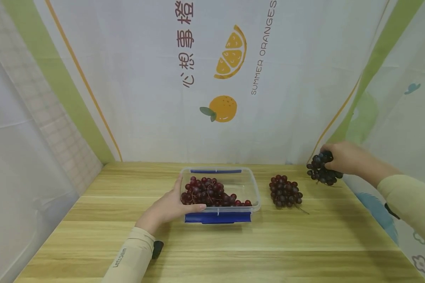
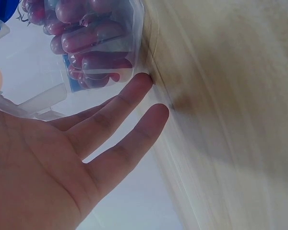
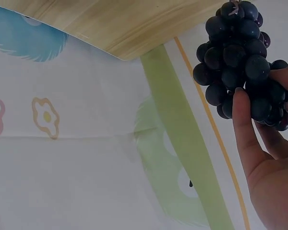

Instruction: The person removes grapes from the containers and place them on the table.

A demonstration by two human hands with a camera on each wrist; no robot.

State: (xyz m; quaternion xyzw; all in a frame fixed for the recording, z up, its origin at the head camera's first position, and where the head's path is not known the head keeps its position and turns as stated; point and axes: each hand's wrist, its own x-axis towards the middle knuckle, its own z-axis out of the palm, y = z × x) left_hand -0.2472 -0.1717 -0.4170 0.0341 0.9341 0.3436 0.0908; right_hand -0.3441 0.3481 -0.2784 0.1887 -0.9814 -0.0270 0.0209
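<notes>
A clear plastic container (image 1: 253,194) with blue clips stands on the table with red grapes (image 1: 205,190) inside. My left hand (image 1: 168,206) rests against its left side, thumb along the front rim. The left wrist view shows the fingers (image 2: 125,143) fairly straight beside the container wall. At the table's back right corner, my right hand (image 1: 347,157) holds a bunch of dark grapes (image 1: 318,168). In the right wrist view, thumb and fingers grip those dark grapes (image 3: 235,57) from the side. A second bunch of red grapes (image 1: 284,191) lies between the container and my right hand.
The wooden table (image 1: 212,251) has its right edge beneath my right forearm. A white printed cloth (image 1: 156,98) hangs behind, and more cloth hangs at both sides. A blue clip flap (image 1: 217,217) hangs from the container's front.
</notes>
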